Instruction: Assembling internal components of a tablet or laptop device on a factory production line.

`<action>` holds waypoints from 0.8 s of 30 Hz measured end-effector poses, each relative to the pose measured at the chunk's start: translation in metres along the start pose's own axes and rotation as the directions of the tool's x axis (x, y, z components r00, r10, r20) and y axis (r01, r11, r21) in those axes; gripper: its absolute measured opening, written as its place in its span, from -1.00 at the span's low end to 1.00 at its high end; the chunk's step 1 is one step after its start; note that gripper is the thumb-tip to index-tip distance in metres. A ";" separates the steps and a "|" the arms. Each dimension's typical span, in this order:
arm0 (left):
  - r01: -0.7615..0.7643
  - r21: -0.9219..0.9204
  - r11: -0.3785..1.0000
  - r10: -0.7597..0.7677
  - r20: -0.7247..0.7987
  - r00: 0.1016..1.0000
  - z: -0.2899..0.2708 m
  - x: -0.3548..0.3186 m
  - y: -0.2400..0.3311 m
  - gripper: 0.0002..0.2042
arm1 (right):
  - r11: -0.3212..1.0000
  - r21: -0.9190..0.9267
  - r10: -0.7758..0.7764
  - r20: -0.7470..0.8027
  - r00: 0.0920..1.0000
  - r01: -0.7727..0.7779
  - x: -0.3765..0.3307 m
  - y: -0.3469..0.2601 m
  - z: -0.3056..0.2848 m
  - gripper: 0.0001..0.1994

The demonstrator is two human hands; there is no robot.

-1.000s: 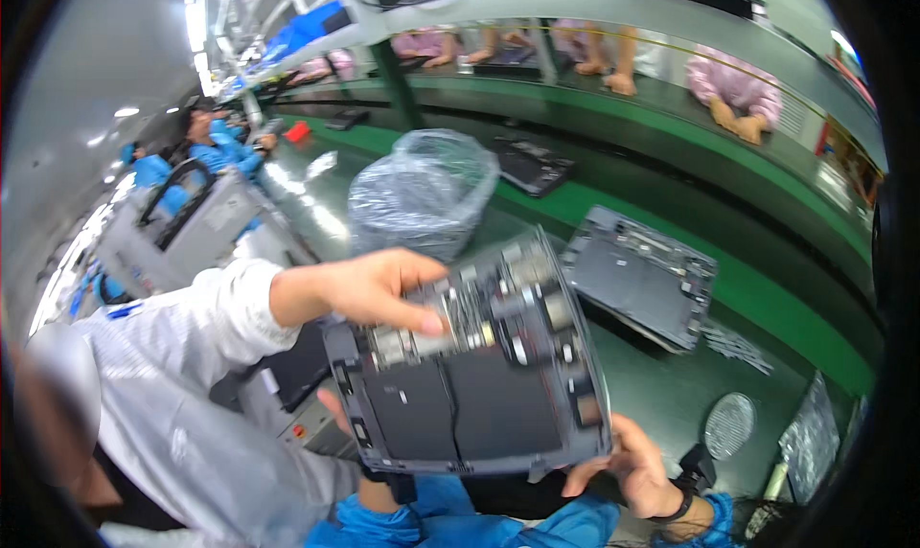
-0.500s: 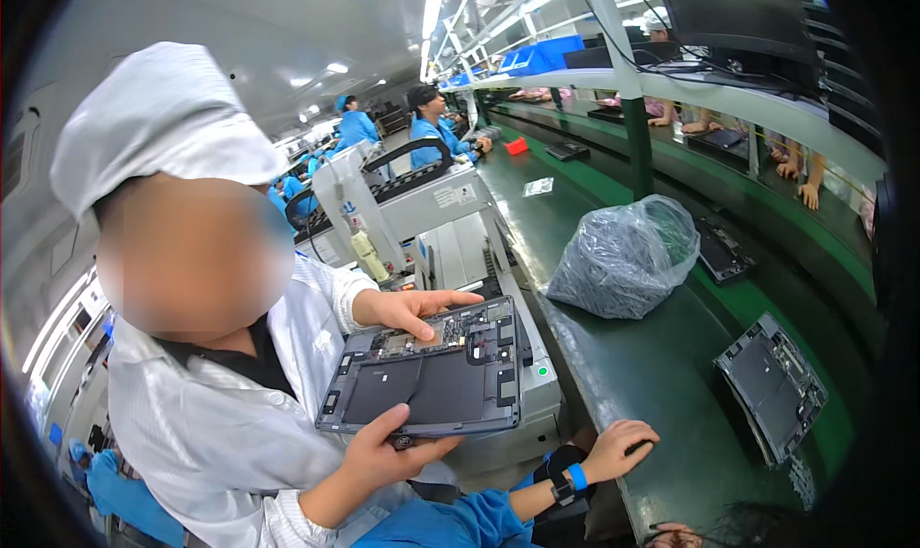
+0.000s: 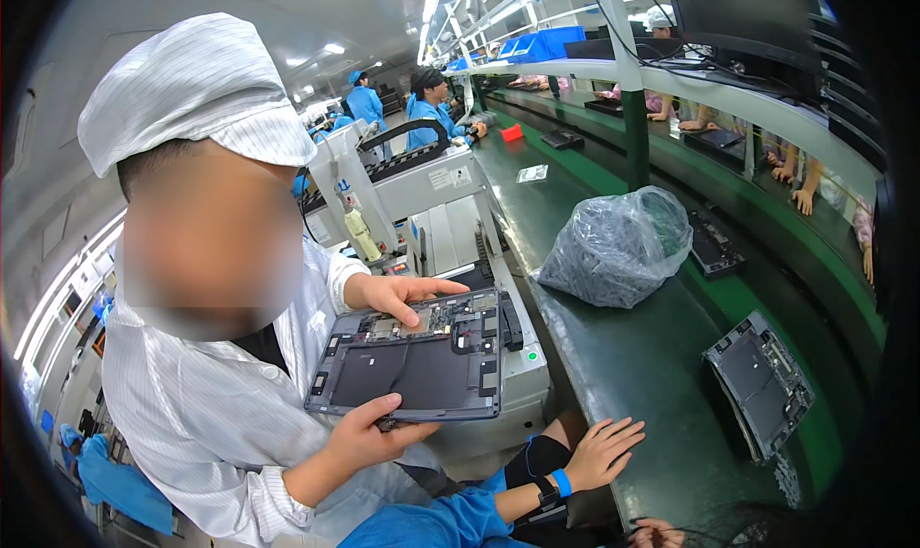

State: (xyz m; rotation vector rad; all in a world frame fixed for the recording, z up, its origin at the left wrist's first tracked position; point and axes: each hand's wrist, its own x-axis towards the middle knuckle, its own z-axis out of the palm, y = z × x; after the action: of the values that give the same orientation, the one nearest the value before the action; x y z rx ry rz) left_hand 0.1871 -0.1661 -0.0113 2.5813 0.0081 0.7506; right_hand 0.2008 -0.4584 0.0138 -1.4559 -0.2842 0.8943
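Observation:
My left hand point(image 3: 599, 449), in a blue sleeve with a blue wristband and a dark watch, lies at the near edge of the dark green bench point(image 3: 661, 404). Its fingers are spread and hold nothing. At the lower edge my right hand point(image 3: 657, 534) shows only in part, mostly cut off. To the left, a person in white holds an opened tablet point(image 3: 398, 371) with both hands, its black battery and circuit board exposed. Another opened tablet point(image 3: 762, 390) rests tilted on the bench to the right of my left hand.
A clear plastic bag point(image 3: 618, 246) stands on the bench, with an opened device point(image 3: 714, 246) behind it. Farther along are a red box point(image 3: 512, 132) and a dark device point(image 3: 563, 139). A grey machine point(image 3: 450, 237) stands left of the bench. People work across the line.
My left hand's fingers have straightened and spread from a curled pose. The person in white still holds the tablet, now slightly farther left in view. The whole view has shifted slightly.

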 end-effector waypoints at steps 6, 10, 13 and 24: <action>-0.030 0.006 1.000 0.030 -0.011 0.999 0.002 -0.007 0.003 -0.57 | 0.857 -0.487 -0.132 0.110 0.985 0.169 0.007 -0.005 -0.004 -0.74; -0.049 0.000 0.999 0.049 -0.003 0.999 0.007 -0.015 -0.001 -0.55 | 0.941 -0.293 -0.131 0.139 0.982 0.167 0.009 -0.011 -0.001 -0.74; -0.048 -0.016 0.999 0.048 0.006 0.999 0.006 -0.018 -0.001 -0.54 | 0.938 -0.318 -0.106 0.105 0.989 0.134 0.004 -0.013 0.002 -0.75; -0.129 -0.023 0.991 0.131 0.108 0.985 -0.004 -0.022 -0.017 -0.55 | 0.902 -0.411 -0.116 0.058 0.991 0.130 0.002 -0.020 0.008 -0.77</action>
State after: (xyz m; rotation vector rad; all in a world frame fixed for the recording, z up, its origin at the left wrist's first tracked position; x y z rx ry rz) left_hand 0.1680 -0.1516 -0.0267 2.6236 -0.2019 0.6509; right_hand 0.2037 -0.4491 0.0327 -1.7922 -0.6143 0.7833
